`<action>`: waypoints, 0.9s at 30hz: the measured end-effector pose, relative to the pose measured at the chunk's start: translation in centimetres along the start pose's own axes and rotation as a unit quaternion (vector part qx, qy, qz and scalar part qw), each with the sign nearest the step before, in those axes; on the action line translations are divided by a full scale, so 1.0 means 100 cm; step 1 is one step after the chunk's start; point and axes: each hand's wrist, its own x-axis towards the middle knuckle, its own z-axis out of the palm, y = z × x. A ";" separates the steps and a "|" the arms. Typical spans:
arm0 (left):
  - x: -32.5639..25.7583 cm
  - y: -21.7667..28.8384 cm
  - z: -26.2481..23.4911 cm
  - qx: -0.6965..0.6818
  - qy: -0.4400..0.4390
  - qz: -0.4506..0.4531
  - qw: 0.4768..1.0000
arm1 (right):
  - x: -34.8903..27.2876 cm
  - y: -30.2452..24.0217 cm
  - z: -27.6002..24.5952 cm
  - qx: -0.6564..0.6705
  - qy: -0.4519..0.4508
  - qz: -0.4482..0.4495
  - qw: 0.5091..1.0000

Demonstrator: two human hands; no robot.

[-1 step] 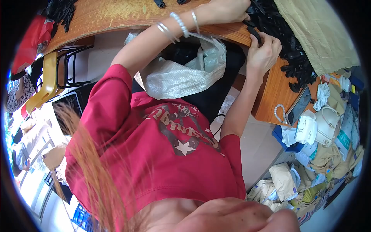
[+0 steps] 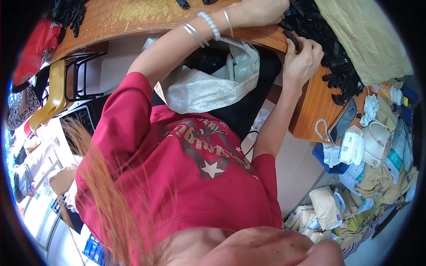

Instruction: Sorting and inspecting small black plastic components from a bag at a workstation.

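Where the wooden table's edge [image 2: 266, 40] curves, a small black plastic clip [image 2: 293, 39] stands roughly upright, pinched in the right hand [image 2: 301, 60] — the heap of black plastic clips [image 2: 328, 40] lies just beyond. The left hand [image 2: 262, 9] rests on the heap's near side, grip hidden; a white woven sack [image 2: 208, 86] gapes below, between the arms.

The scene is bright and evenly lit by daylight, and the strongest light comes from the lower left rim, where the picture is washed out to white and blue. The fisheye lens bends the edge of the wooden bench [image 2: 133, 20] into a curve, and a black border closes the round picture at all corners. The red shirt [image 2: 177, 177] is sharp with soft shadows in its folds, while the loose hair [image 2: 106, 195] and the skin at the bottom edge are blurred because they are very close.
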 end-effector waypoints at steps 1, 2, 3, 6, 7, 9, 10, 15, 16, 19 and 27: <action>0.003 -0.001 0.001 -0.003 0.019 0.007 1.000 | 0.000 -0.001 -0.001 0.001 0.007 -0.016 1.000; 0.005 -0.001 0.001 -0.005 0.038 0.014 0.999 | -0.003 0.000 0.000 0.000 0.006 -0.015 1.000; 0.005 -0.001 -0.002 -0.007 0.037 0.016 0.999 | -0.007 0.002 0.002 0.060 0.020 0.005 0.998; -0.011 0.008 -0.033 -0.224 0.001 -0.111 0.968 | -0.012 -0.013 -0.009 0.257 0.016 0.155 0.954; -0.020 0.011 -0.038 -0.278 0.031 -0.123 0.952 | -0.014 -0.016 -0.012 0.345 0.020 0.184 0.920; -0.034 0.009 -0.043 -0.491 0.005 -0.204 0.847 | -0.016 -0.026 -0.019 0.472 -0.012 0.214 0.855; -0.041 0.007 -0.047 -0.529 -0.033 -0.244 0.812 | -0.017 -0.032 -0.022 0.589 -0.042 0.238 0.771; -0.062 0.015 -0.040 -0.630 -0.013 -0.383 0.675 | -0.022 -0.070 -0.031 0.686 -0.088 0.197 0.694; -0.064 0.019 -0.041 -0.631 -0.012 -0.383 0.675 | -0.022 -0.072 -0.030 0.684 -0.084 0.212 0.693; -0.072 0.023 -0.048 -0.618 -0.020 -0.407 0.672 | -0.023 -0.075 -0.033 0.655 -0.096 0.228 0.714; -0.094 0.027 -0.050 -0.459 -0.035 -0.320 0.828 | -0.027 -0.073 -0.030 0.576 -0.104 0.192 0.788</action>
